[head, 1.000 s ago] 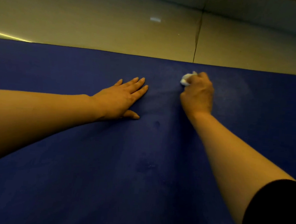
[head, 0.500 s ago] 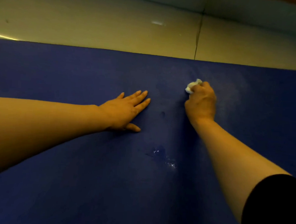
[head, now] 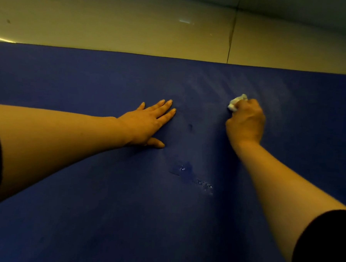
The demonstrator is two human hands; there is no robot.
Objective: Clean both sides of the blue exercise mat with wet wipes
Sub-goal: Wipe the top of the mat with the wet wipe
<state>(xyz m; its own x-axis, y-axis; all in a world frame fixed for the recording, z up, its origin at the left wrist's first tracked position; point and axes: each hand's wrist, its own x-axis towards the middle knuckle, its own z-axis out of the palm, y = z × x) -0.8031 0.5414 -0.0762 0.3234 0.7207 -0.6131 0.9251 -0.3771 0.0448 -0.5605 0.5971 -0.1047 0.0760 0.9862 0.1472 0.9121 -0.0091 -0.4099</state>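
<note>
The blue exercise mat (head: pixel 84 206) lies flat and fills most of the view, its far edge running across the upper third. My left hand (head: pixel 148 123) rests palm down on it with the fingers spread. My right hand (head: pixel 246 124) is closed around a crumpled white wet wipe (head: pixel 236 102), which sticks out past the knuckles and presses on the mat. Faint pale wipe streaks (head: pixel 220 85) show on the mat beyond the wipe. A wet glistening patch (head: pixel 191 176) sits between my forearms.
Beyond the mat's far edge lies a pale glossy tiled floor (head: pixel 133 24) with a dark grout line (head: pixel 232 33). A small dark spot (head: pixel 190 126) marks the mat between my hands.
My right hand with the wipe has slid toward me and slightly right across the mat. The view has tilted, and the wet patch between my arms now shows.
</note>
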